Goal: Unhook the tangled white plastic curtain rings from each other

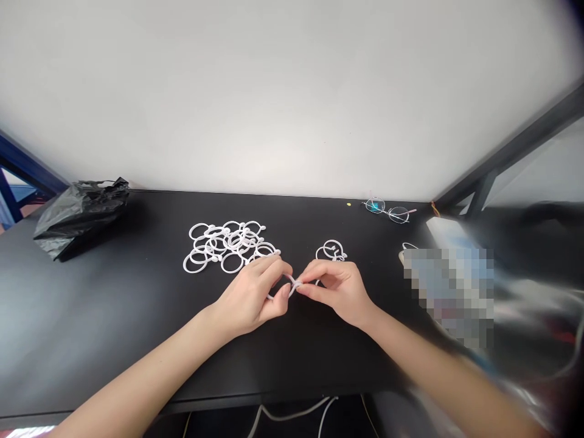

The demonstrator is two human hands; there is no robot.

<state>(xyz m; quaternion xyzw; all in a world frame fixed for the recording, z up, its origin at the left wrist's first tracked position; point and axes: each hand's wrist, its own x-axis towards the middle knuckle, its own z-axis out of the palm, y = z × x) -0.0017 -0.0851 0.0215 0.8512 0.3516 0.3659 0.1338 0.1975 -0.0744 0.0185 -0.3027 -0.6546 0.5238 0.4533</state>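
Between my two hands is a white plastic ring (292,292), like a curtain ring, held just above the black table. My left hand (255,291) is closed round the ring's left side, thumb and fingers curled on it. With thumb and forefinger, my right hand (340,289) pinches the small knob at the ring's right edge; the fingertips partly cover it. Beyond my left hand lies a loose pile of several like white rings (232,263). A smaller group of white rings (333,248) lies just behind my right hand, partly hidden by it.
At the far left of the black table (137,347) sits a crumpled black plastic bag (84,213). Eyeglasses (387,212) lie near the wall at the back right. To the right are a blurred-out item (449,298) and clear plastic wrapping. Cables (292,417) hang below the front edge.
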